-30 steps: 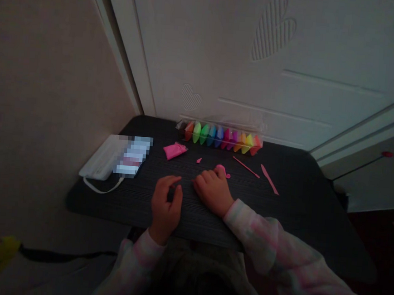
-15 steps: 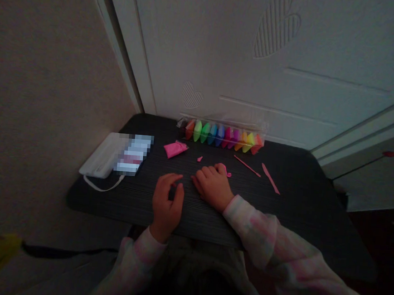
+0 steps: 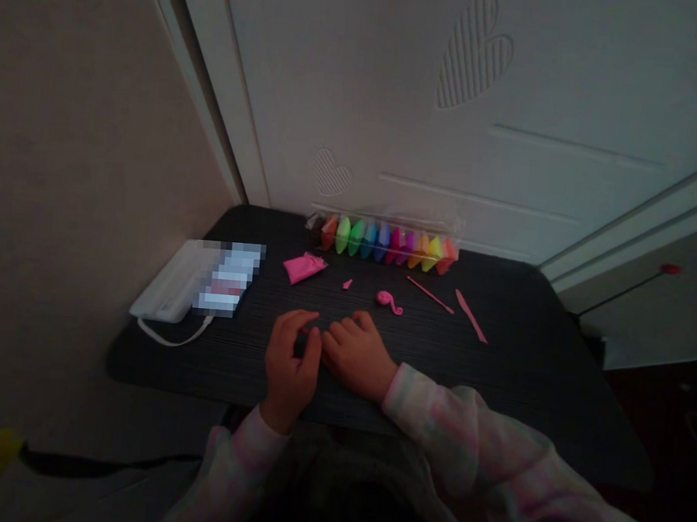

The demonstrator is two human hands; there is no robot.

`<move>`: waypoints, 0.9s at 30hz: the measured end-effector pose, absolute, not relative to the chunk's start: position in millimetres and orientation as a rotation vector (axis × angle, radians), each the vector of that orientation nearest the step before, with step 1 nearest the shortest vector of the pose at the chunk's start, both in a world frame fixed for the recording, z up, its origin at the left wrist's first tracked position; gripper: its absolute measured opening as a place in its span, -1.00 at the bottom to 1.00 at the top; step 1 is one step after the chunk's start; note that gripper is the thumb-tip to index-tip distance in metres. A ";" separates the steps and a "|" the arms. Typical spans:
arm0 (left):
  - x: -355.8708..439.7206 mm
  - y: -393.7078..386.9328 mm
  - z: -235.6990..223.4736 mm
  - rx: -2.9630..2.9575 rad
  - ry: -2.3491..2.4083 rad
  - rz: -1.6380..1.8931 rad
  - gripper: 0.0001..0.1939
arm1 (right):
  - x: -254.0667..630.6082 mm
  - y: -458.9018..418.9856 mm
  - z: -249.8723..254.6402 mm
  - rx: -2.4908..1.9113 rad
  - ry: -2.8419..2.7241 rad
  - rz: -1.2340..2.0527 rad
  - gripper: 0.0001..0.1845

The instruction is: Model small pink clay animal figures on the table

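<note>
My left hand (image 3: 291, 359) rests near the front of the dark table (image 3: 515, 363), thumb and fingers curled into a pinch; what is in them is hidden. My right hand (image 3: 358, 352) lies beside it, knuckles up and fingers curled together, its fingertips meeting those of the left hand. A small curled pink clay shape (image 3: 389, 300) lies on the table just beyond the right hand, apart from it. A tiny pink clay bit (image 3: 347, 284) lies further back.
A row of coloured clay packets (image 3: 386, 241) stands along the back edge by the white door. An opened pink clay packet (image 3: 304, 267) lies left of centre. Two pink modelling tools (image 3: 429, 294) (image 3: 470, 316) lie to the right. A white case (image 3: 171, 291) sits at the left.
My right hand has drawn back from the pink clay shape towards me and to the left, uncovering the shape, and now meets the left hand. The left hand has stayed in place.
</note>
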State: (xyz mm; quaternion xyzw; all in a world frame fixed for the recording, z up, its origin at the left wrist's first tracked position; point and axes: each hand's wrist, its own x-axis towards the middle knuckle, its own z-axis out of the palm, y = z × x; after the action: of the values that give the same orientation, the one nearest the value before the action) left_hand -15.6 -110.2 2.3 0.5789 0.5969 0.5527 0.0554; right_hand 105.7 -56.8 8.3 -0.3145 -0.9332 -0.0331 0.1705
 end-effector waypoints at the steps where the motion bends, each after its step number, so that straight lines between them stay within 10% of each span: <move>1: -15.7 -110.3 2.5 1.756 1.815 1.685 -0.81 | 106.9 -54.5 10.4 -0.947 -2.614 -0.082 -0.80; 27: -14.0 -109.4 3.2 1.754 1.805 1.666 -0.81 | 122.4 -40.5 6.4 -0.933 -2.685 -0.239 -0.73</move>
State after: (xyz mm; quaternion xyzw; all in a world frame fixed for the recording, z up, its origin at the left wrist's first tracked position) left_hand -14.0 -109.4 3.2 0.5799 0.5970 0.5508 0.0616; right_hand 122.4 -40.5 6.4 -0.3238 -0.9314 -0.0828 0.1440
